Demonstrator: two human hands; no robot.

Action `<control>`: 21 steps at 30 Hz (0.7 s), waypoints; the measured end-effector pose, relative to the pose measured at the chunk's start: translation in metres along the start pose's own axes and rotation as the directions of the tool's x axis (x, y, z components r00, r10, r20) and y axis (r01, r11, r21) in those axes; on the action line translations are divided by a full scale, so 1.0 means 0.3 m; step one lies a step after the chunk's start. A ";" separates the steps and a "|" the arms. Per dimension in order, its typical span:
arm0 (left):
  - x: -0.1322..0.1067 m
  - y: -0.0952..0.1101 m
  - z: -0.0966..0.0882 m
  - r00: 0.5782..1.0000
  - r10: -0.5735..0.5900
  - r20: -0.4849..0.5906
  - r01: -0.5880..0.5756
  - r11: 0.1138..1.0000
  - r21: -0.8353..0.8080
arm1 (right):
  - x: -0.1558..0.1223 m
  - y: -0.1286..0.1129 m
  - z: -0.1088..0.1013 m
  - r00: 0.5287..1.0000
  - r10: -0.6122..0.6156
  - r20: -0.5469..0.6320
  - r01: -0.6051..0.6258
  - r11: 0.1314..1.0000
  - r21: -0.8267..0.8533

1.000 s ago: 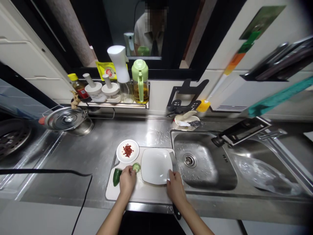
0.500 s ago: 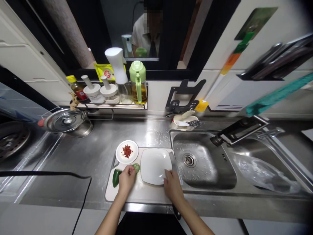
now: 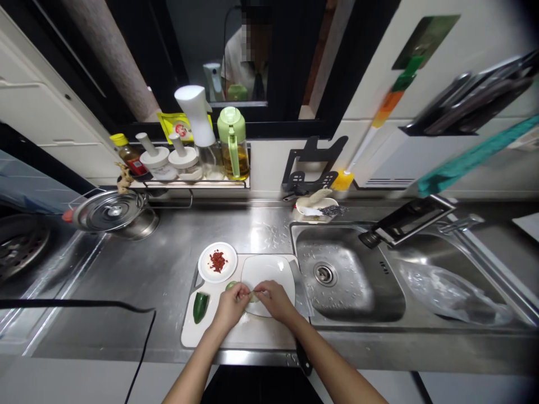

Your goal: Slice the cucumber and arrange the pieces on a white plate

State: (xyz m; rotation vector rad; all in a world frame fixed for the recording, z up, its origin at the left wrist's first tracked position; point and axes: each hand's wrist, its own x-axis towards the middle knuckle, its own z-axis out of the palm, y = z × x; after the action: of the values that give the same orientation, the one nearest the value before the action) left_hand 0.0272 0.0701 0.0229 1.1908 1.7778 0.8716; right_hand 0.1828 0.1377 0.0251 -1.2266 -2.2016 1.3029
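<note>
My left hand (image 3: pixel 232 304) and my right hand (image 3: pixel 273 299) meet over the front left part of a white square plate (image 3: pixel 269 269). Their fingertips pinch a thin pale-green cucumber slice (image 3: pixel 253 298) between them. Behind my left fingers, more cucumber slices (image 3: pixel 231 285) show in part at the plate's left side. A dark green cucumber piece (image 3: pixel 201 307) lies to the left on the white cutting board (image 3: pixel 244 336). A round white dish (image 3: pixel 206 274) with chopped red bits sits at the board's back left corner.
A black knife handle (image 3: pixel 304 359) juts past the counter's front edge. The steel sink (image 3: pixel 337 252) is to the right, with a plastic bag (image 3: pixel 450 292) beyond it. A lidded pot (image 3: pixel 138 221) and a shelf of seasonings with an oil bottle (image 3: pixel 233 146) stand behind left.
My right hand has left the plate's right edge and moved left to meet my left hand. My left hand has shifted right, bringing a cucumber slice over the plate.
</note>
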 end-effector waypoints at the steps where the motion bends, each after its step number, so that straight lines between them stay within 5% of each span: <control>1: 0.004 -0.001 0.004 1.000 -0.002 -0.002 0.002 1.000 -0.002 | -0.002 -0.002 -0.005 1.000 0.016 0.003 -0.016 1.000 0.004; 7: 0.019 -0.016 0.032 0.995 -0.098 0.011 0.098 0.980 -0.173 | -0.023 -0.007 -0.037 0.999 0.044 0.016 -0.044 0.998 0.037; 14: 0.035 0.015 0.063 0.886 -0.375 0.274 0.464 0.715 -0.522 | -0.034 -0.011 -0.065 1.000 0.009 0.008 -0.009 1.000 0.004; 21: 0.062 0.040 0.084 0.904 -0.378 0.199 0.424 0.733 -0.531 | -0.039 0.027 -0.046 0.999 0.049 -0.016 -0.048 0.998 0.032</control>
State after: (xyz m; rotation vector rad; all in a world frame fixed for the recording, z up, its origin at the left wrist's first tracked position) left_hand 0.0501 0.0943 0.0178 0.4176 1.4719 0.9747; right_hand 0.2026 0.1382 0.0277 -1.2819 -2.1443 1.3358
